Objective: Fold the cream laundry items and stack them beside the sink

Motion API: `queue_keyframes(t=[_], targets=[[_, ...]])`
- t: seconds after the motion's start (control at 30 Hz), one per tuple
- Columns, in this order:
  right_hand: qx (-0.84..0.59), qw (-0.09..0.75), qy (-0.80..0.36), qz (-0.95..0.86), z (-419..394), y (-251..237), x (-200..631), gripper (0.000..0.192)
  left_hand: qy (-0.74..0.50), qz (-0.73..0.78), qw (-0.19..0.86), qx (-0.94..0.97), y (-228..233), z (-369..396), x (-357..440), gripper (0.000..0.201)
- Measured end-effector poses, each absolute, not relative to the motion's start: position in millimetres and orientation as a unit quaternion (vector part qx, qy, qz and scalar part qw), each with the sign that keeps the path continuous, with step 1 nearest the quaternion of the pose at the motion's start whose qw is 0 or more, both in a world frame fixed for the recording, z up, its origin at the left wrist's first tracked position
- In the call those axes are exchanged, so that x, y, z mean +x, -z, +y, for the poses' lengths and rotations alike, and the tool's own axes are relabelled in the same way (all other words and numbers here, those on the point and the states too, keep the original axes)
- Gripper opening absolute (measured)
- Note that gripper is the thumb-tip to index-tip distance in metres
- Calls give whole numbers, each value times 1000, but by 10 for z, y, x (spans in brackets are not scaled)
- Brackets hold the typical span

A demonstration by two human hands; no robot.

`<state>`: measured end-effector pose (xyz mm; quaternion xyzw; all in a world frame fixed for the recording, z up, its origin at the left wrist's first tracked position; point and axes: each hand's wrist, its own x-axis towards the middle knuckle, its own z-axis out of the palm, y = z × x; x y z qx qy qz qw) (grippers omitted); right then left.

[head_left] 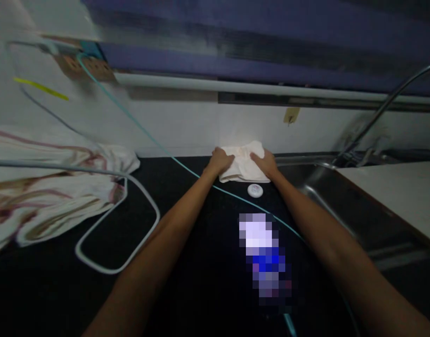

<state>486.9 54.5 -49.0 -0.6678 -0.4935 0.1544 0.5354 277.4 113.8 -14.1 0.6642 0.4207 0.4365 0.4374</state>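
- A person's left hand (221,160) pinches the left side of a folded white cloth (243,164), thumb on top.
- The right hand (267,164) grips the opposite side, thumb over the fabric, its other fingers mostly hidden.
- The cloth is at the back of a dark countertop (208,262), near the pale wall (180,126).
- A round white disc (255,190) lies just in front of the cloth; a teal cable (148,132) crosses the counter, passing under the left arm.
- A steel sink (329,206) is at right.
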Motion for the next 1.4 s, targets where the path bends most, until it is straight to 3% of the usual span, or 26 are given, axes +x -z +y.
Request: queue_keyframes(t=[0.07, 0.17, 0.23, 0.47, 0.77, 1.03, 1.23, 1.4], targets=[[-677, 503, -76, -532, 589, 543, 4895, 48, -409, 433, 369, 713, 95, 1134, 2763, 85], [-701, 445, 57, -554, 621, 573, 4931, 61, -303, 376, 207, 851, 58, 1099, 2813, 76], [-701, 436, 106, -553, 627, 575, 4953, 69, -204, 348, 151, 902, 113, 1070, 2869, 70], [-644, 367, 50, -669, 720, 630, 5029, 45, -87, 391, 147, 904, 382, 985, 2917, 73], [-643, 344, -21, -683, 913, 796, 5221, 58, -49, 400, 125, 907, 297, 927, 2912, 73], [-631, 336, 27, -699, 941, 855, 5231, 69, -250, 332, 38, 909, 115, 535, 2873, 38], [-633, 338, 50, -695, 866, 838, 5176, 69, -268, 330, 66, 903, 52, -104, 2149, 19], [-621, 357, 75, -694, 838, 802, 5149, 68, -189, 412, 171, 875, 206, -325, 1292, 28]])
